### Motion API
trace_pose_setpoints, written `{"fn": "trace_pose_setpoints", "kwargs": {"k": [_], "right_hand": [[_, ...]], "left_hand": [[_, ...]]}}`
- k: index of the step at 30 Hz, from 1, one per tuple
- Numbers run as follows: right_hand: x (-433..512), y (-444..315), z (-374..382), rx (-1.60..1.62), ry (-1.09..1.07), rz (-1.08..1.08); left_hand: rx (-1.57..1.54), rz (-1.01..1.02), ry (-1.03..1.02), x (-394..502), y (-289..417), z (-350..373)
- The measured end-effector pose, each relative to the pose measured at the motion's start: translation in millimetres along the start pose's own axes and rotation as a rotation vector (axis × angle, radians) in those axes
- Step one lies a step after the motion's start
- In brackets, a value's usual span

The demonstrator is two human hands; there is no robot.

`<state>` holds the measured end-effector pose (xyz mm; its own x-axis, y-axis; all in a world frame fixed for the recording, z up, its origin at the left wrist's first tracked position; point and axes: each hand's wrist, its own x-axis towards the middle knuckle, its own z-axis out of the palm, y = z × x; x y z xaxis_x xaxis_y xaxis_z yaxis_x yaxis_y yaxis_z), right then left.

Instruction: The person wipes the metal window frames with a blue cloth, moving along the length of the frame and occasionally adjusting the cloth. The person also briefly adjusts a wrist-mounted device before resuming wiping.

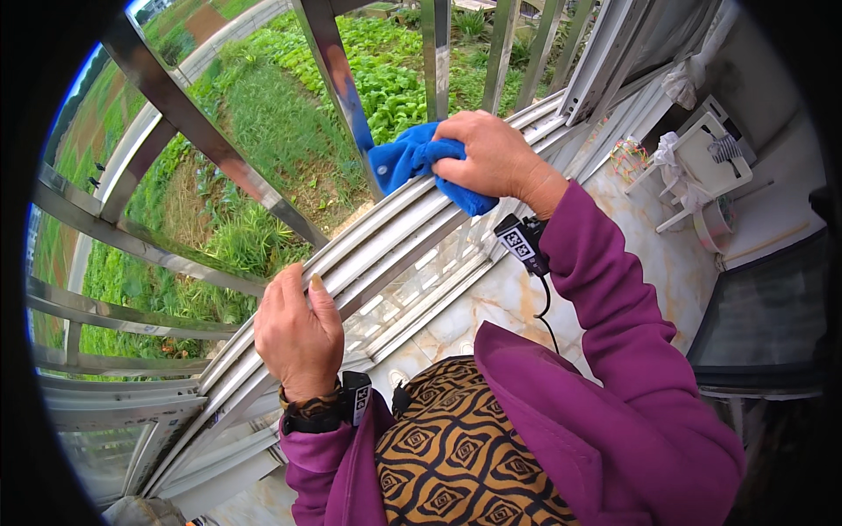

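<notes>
A crumpled blue cloth [404, 158] is bunched in my right hand [487, 151], pressed onto the white sliding-window track [401, 230]. Part of the cloth hangs over the track's inner side, and a small pale spot shows near its outer end. Lower along the same track rests my left hand [299, 329], its thumb lying on top. Its fingertips are at the outer edge, where their grip is not clear. Both wrists carry black devices with printed code markers, and a cable runs down from the right one.
Metal security bars [223, 158] stand just outside the window, with vegetable beds [388, 85] beyond. Window panes stand at both ends of the track. Indoors, a white stool [707, 158] is on the marble-patterned floor [487, 302]. A dark glass-like panel [763, 315] is at the right.
</notes>
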<state>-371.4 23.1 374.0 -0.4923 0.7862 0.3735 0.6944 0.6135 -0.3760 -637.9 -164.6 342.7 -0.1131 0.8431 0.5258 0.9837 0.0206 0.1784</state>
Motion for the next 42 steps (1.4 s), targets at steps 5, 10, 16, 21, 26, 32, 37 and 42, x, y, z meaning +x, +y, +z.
{"fn": "trace_pose_setpoints", "kwargs": {"k": [5, 10, 16, 21, 26, 32, 37, 42], "right_hand": [[3, 73, -37, -0.270, 0.079, 0.327], [0, 40, -14, -0.264, 0.090, 0.188], [-9, -73, 42, -0.008, 0.119, -0.172], [0, -124, 73, 0.432, 0.046, -0.226], [7, -112, 75, 0.923, -0.065, -0.043], [-4, -95, 71, 0.903, 0.190, -0.059], [-7, -51, 40, 0.057, 0.241, -0.011], [-5, -28, 35, -0.075, 0.033, -0.093]], "left_hand": [[0.027, -0.007, 0.010, 1, 1, 2], [0.036, -0.011, 0.026, 3, 5, 4], [0.034, -0.043, 0.005, 1, 4, 6], [-0.290, -0.036, 0.035, 0, 0, -2], [-0.380, 0.167, 0.080, 19, 14, -9], [-0.253, 0.268, -0.084, 40, 49, 4], [-0.139, 0.230, -0.055, 34, 55, 1], [-0.261, 0.213, -0.014, 27, 31, -2]]}}
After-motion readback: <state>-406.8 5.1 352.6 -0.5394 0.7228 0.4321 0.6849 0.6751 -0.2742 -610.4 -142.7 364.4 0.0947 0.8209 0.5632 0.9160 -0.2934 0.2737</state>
